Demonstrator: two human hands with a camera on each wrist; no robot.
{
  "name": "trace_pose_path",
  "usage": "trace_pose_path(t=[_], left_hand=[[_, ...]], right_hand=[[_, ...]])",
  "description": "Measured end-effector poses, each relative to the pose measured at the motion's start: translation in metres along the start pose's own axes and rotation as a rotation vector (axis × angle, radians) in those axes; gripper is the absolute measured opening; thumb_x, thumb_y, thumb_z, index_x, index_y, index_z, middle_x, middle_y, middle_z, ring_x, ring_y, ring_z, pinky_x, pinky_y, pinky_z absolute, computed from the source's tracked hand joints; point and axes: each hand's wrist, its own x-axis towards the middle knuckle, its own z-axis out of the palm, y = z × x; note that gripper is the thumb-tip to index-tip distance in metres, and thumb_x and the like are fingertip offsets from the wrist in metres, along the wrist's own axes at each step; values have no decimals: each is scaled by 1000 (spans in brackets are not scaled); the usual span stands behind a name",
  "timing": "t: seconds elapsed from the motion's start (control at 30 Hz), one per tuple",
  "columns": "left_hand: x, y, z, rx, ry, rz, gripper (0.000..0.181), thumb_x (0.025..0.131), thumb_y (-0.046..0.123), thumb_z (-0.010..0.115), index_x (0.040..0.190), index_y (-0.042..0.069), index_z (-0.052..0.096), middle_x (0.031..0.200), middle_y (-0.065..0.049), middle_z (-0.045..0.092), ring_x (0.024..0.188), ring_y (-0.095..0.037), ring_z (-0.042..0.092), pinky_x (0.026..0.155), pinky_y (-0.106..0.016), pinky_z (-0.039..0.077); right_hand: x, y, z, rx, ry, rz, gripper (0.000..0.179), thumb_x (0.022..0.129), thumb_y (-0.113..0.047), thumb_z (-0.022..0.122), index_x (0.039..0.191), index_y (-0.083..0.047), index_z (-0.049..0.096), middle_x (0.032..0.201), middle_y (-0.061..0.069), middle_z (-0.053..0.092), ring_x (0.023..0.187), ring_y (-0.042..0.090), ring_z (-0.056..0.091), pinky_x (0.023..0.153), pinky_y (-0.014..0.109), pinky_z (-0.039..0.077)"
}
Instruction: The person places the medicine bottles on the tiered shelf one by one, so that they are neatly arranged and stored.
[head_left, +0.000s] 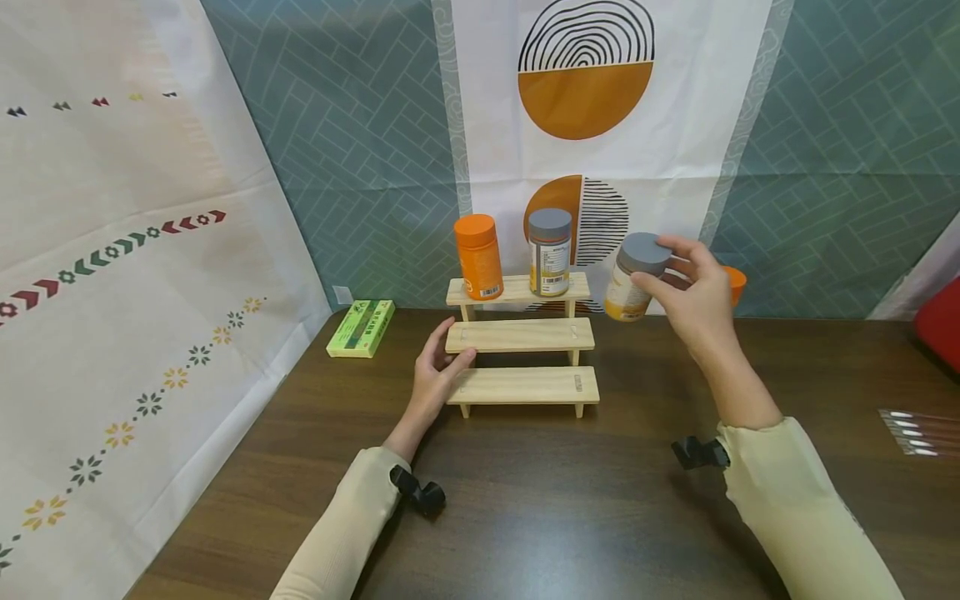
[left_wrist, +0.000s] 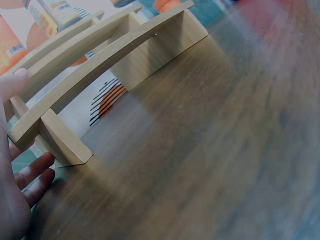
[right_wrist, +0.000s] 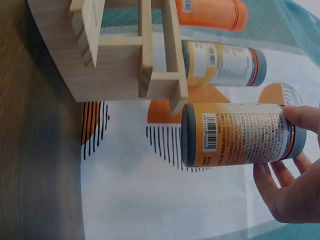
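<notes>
My right hand [head_left: 697, 296] pinches a pill bottle with a grey cap [head_left: 628, 279] near its cap, thumb on one side and fingers on the other. The bottle hangs slightly tilted in the air, right of the top tier of a three-tier wooden stand [head_left: 520, 335]. Its barcode and printed label [right_wrist: 235, 135] show in the right wrist view. At the stand's left end, my left hand [head_left: 435, 371] holds the side, thumb by the middle tier [left_wrist: 82, 47]. On the top tier stand an orange bottle [head_left: 480, 258] and a second grey-capped bottle [head_left: 550, 254].
Behind my right hand an orange bottle cap [head_left: 735, 283] partly shows. A green-yellow box [head_left: 361, 328] lies left on the dark wooden table [head_left: 562, 508]. At the right are thin white-tipped sticks in clear wrapping [head_left: 918, 433] and a red object [head_left: 941, 325]. Patterned cloth hangs behind.
</notes>
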Motion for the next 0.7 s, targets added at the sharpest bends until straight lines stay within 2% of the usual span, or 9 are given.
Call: trace_pose_path(t=[0.2,0.3,0.47,0.53,0.7], left_hand=[[0,0,0,8,2,-10,62,92,7,65,148,11,40,142,-18,54,94,-1,56,87,-25,45],[-1,-1,-1,5,13,-8,61,92,8,65,148,11,41,143,-16,53,92,-2,56,86,-22,44],[-3,-2,-3,-3,28,-2,63,92,5,65,149,6,38,141,-21,54,90,-1,56,83,-19,46],[-2,-2,-4,-1,23,0,63,92,5,65,149,6,38,137,-23,55,92,0,56,84,-20,45],[1,-1,-4,4,-6,-15,60,93,10,65,148,12,41,144,-18,52,97,0,58,86,-19,45]], right_hand=[[-6,-7,7,14,-30,-52,53,88,-17,72,137,-8,52,130,3,52,113,10,54,105,40,46],[-7,-9,13,19,-62,-84,52,88,-17,72,136,-7,53,128,0,52,111,7,53,104,36,48],[-11,-14,24,55,-119,-133,50,89,-15,71,134,-6,53,125,-4,52,108,6,54,102,30,49],[-14,-16,28,68,-134,-151,49,89,-13,71,133,-4,54,127,-3,52,108,5,53,103,30,48],[-22,-19,39,77,-179,-182,47,88,-10,71,131,-3,55,134,5,52,109,8,53,105,36,47]])
